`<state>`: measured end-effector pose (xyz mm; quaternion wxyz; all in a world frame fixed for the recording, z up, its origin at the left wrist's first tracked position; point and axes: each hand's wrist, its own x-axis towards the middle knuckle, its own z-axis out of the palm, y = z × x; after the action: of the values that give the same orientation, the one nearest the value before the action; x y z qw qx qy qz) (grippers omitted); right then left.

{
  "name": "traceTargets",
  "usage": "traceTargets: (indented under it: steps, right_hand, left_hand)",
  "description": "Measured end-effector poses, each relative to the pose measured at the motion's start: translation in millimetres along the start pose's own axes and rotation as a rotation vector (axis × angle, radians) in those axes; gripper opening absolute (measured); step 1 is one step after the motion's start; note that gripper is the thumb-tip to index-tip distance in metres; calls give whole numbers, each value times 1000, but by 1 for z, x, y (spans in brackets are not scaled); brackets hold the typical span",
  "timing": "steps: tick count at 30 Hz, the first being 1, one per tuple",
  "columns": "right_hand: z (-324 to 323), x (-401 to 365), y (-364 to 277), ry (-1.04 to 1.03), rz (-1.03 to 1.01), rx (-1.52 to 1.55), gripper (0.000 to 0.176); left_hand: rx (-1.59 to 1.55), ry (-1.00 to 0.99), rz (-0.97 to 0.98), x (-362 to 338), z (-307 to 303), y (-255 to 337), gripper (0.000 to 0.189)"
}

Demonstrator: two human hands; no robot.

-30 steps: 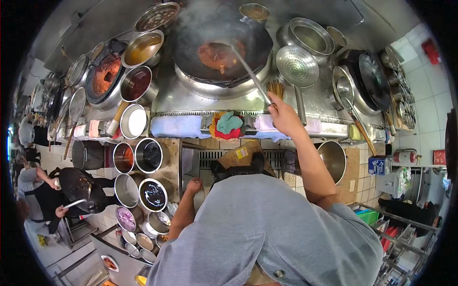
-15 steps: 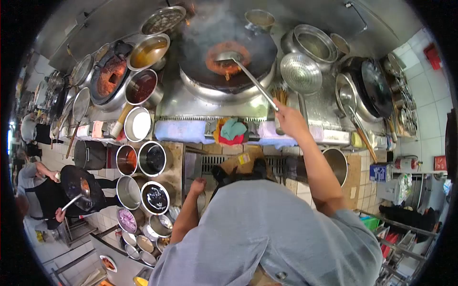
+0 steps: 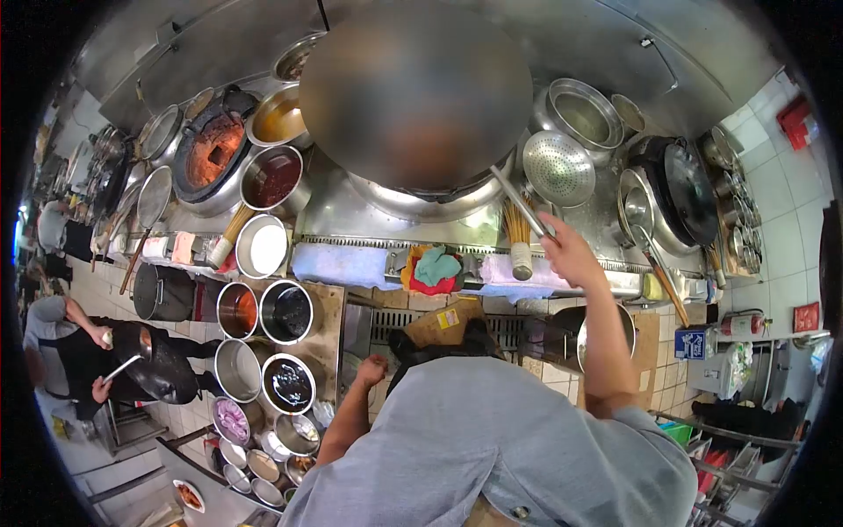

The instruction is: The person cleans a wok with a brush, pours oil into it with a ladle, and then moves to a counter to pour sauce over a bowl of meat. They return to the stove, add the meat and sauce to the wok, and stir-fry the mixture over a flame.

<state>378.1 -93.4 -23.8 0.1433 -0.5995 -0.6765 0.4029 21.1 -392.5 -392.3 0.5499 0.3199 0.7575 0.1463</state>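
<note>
My right hand (image 3: 571, 250) is closed around the end of a ladle's long metal handle (image 3: 523, 202). Its bowl is lost in a large blurred patch over the wok, where only a dim reddish area shows. Below the patch, the steel wok ring (image 3: 413, 209) of the stove is visible. A bamboo wok brush (image 3: 519, 241) stands just left of this hand, and a perforated strainer (image 3: 559, 167) lies beyond it. My left hand (image 3: 372, 369) hangs low beside the side bench, fingers curled, with nothing visible in it.
On the left, several steel pots of sauces and ingredients line a bench (image 3: 328, 329). Folded cloths (image 3: 436, 267) lie along the stove's front edge. Another wok (image 3: 691, 193) stands at right. At far left a co-worker (image 3: 66, 351) holds a wok and ladle.
The view has shifted, so the stove sits lower. The wok and ladle bowl, visible before, are now behind the blur. My right hand still grips the ladle. The co-worker's ladle has moved up.
</note>
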Motion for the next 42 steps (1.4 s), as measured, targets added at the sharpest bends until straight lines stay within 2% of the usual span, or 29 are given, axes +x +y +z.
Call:
traceTargets:
  steps: [1, 3, 5, 6, 7, 9, 10, 11, 12, 13, 14, 15, 16, 17, 19, 20, 22, 23, 25, 26, 28, 31, 34, 35, 36, 38, 39, 41, 42]
  right_hand:
    - [8, 10, -12, 42, 50, 34, 47]
    - [54, 70, 30, 318, -233, 24, 46]
    - [84, 104, 10, 354, -191, 9, 47]
    - [105, 130, 20, 464, -316, -54, 45]
    - [95, 107, -32, 101, 107, 560, 43]
    - [104, 113, -29, 55, 63, 609, 43]
    - [112, 117, -28, 4, 20, 654, 42]
    - [105, 116, -17, -45, -40, 477, 45]
    - [93, 112, -2, -47, -44, 480, 45]
    - [80, 108, 13, 65, -264, 119, 46]
    - [73, 98, 12, 174, -473, -249, 47]
    - [66, 89, 11, 169, -468, -252, 47]
    - [43, 66, -16, 143, -326, -299, 45]
    - [29, 47, -33, 116, -184, -344, 44]
    - [23, 21, -34, 137, -178, -318, 44]
    - [21, 12, -32, 161, -177, -288, 43]
    - [27, 12, -19, 169, -215, -281, 42]
    - [32, 9, -10, 174, -241, -269, 41]
    - [42, 23, -1, 168, -215, -255, 41]
    - [47, 28, 0, 162, -206, -243, 41]
    - [56, 32, -8, 172, -195, -203, 41]
    - [82, 53, 6, 322, -216, -224, 40]
    - [80, 62, -12, 253, -153, -297, 42]
    - [79, 59, -15, 263, -209, -292, 43]
    - [79, 53, -19, 264, -202, -291, 43]
    - [81, 38, -26, 253, -192, -329, 42]
    - [82, 35, -25, 256, -247, -323, 42]
    - [82, 46, -12, 255, -261, -314, 42]
    - [82, 51, -5, 252, -292, -299, 42]
  left_hand:
    - [2, 6, 9, -1, -4, 11, 27]
    - [106, 14, 75, -3, -8, 26, 27]
    - [76, -4, 80, 6, -7, 31, 27]
    - [44, -24, 81, 8, -7, 32, 27]
    - [50, -28, 80, 6, -8, 39, 27]
    - [258, 45, 196, 3, -12, 62, 25]
    - [259, 56, 198, 6, -14, 65, 25]
    - [172, 38, 190, 11, -15, 66, 26]
    - [84, 15, 181, 15, -13, 65, 27]
    - [88, 26, 155, -4, -20, 87, 28]
    - [87, 25, 153, 3, -19, 78, 28]
    - [-42, 3, 158, 9, -17, 69, 29]
    - [-172, -20, 164, 18, -12, 55, 29]
    - [-176, -27, 158, 23, -8, 41, 29]
    - [62, 23, 220, 31, -8, 23, 30]
    - [62, 20, 222, 21, -11, 34, 30]
    - [-23, -55, 33, 2, -15, 48, 31]
    - [-19, -64, 26, 5, -15, 47, 31]
    - [225, -66, 118, 14, -14, 35, 34]
    - [444, -70, 435, 58, -4, -22, 35]
    - [337, -52, 136, 31, -11, 9, 36]
    - [450, 14, 105, 28, -15, 22, 36]
    - [508, -120, 100, 43, -23, 13, 37]
    - [472, -32, 111, 42, -22, 9, 37]
    - [476, -37, 111, 43, -24, 7, 37]
    - [262, -77, 10, 70, -23, -16, 35]
    - [265, -89, 16, 80, -20, -26, 35]
    - [509, 5, 345, 87, -17, -49, 32]
    - [508, 0, 348, 89, -17, -58, 32]
